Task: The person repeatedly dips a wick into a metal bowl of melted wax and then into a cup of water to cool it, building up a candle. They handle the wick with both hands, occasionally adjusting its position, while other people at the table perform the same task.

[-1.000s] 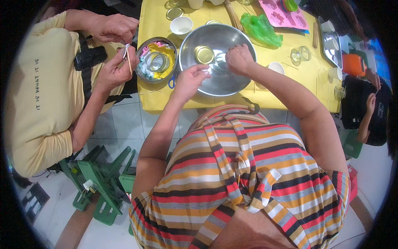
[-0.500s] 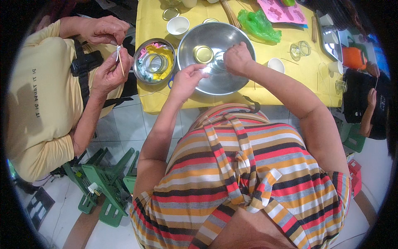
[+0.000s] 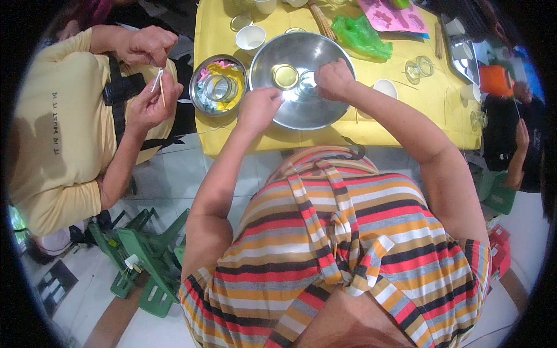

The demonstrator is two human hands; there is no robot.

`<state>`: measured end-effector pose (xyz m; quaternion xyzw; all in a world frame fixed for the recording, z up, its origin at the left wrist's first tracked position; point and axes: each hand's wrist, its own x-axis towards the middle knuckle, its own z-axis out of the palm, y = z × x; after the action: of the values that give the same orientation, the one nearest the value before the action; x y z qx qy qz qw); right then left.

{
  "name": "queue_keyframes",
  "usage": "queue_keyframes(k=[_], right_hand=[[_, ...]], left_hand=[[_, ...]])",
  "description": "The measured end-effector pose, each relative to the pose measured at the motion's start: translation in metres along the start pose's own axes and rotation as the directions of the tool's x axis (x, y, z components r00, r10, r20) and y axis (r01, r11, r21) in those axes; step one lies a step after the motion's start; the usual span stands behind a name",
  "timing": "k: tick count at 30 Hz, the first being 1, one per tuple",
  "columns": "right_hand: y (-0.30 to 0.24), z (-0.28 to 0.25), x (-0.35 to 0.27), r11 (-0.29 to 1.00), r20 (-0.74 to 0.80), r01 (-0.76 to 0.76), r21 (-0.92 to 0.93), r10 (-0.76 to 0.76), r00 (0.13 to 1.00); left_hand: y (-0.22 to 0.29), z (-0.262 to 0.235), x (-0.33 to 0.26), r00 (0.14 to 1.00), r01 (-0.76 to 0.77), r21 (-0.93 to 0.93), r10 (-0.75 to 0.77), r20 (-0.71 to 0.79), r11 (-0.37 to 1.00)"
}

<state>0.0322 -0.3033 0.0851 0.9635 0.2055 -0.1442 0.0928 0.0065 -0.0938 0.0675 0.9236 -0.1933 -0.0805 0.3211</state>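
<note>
In front of me stands a wide metal bowl [image 3: 328, 116] with a round gold-coloured lid [image 3: 285, 76] in it. A shiny, clear round object [image 3: 307, 81], perhaps glass, shows beside the lid. My left hand [image 3: 259, 108] lies over the bowl's near left rim, fingers drawn together just below the lid. What they hold, if anything, is hidden. My right hand [image 3: 335, 80] reaches over the bowl's right side, curled like a fist next to the clear object. Its fingertips are turned away, so I cannot make out what is in them.
Left of the bowl, a round tin [image 3: 195, 98] holds coloured pieces and a glass jar. White cups [image 3: 250, 37], a green plastic bag [image 3: 362, 39], a pink mould [image 3: 394, 16] and glass jars [image 3: 419, 69] share the yellow-covered table [image 3: 325, 136]. A co-worker's hands [image 3: 152, 93] hold a thin stick with white string.
My left hand's fingers have drawn together from a looser spread, low at the bowl's rim. My right hand stays curled in nearly the same place.
</note>
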Motion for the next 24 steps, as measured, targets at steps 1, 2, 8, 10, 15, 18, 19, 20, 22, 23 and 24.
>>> queue_keyframes(k=[1, 2, 8, 10, 15, 18, 19, 20, 22, 23, 24], right_hand=[[0.002, -0.003, -0.001, 0.999, -0.034, -0.008, 0.049, 0.009, 0.999], [0.003, -0.005, -0.004, 0.995, -0.067, -0.014, 0.097, 0.021, 0.998], [0.034, -0.017, -0.040, 0.839, -0.255, -0.003, 0.544, 0.169, 0.952], [0.046, -0.017, -0.062, 0.749, -0.283, 0.007, 0.663, 0.241, 0.929], [0.031, -0.003, -0.110, 0.489, -0.203, -0.016, 0.872, 0.390, 0.898], [0.023, -0.001, -0.116, 0.465, -0.131, -0.068, 0.883, 0.382, 0.915], [0.019, 0.001, -0.118, 0.439, -0.145, -0.038, 0.898, 0.374, 0.916], [0.016, 0.002, -0.120, 0.413, -0.159, -0.007, 0.911, 0.365, 0.917], [0.012, 0.003, -0.120, 0.377, -0.172, 0.032, 0.926, 0.343, 0.923], [0.011, 0.002, -0.121, 0.368, -0.171, 0.040, 0.929, 0.330, 0.928], [0.009, 0.001, -0.121, 0.360, -0.171, 0.049, 0.932, 0.315, 0.934]], left_hand=[[0.002, -0.001, 0.005, 0.997, -0.072, 0.132, 0.074, -0.005, 0.989], [0.003, -0.001, 0.009, 0.999, -0.044, 0.161, 0.039, 0.034, 0.986], [0.013, -0.003, 0.028, 0.998, 0.019, 0.086, -0.024, 0.059, 0.996], [0.019, -0.007, 0.032, 0.999, 0.037, -0.002, -0.037, 0.017, 0.999], [0.032, -0.019, 0.038, 0.997, -0.079, 0.049, 0.079, -0.006, 0.996], [0.037, -0.018, 0.045, 0.996, -0.081, 0.033, 0.080, 0.025, 0.996], [0.039, -0.017, 0.046, 0.997, -0.068, 0.003, 0.068, 0.036, 0.998], [0.041, -0.017, 0.048, 0.997, -0.054, -0.026, 0.055, 0.047, 0.998], [0.040, -0.016, 0.050, 0.996, -0.067, 0.005, 0.066, 0.062, 0.998], [0.042, -0.018, 0.050, 0.995, -0.061, -0.005, 0.061, 0.073, 0.998], [0.043, -0.019, 0.049, 0.995, -0.054, -0.015, 0.055, 0.084, 0.998]])
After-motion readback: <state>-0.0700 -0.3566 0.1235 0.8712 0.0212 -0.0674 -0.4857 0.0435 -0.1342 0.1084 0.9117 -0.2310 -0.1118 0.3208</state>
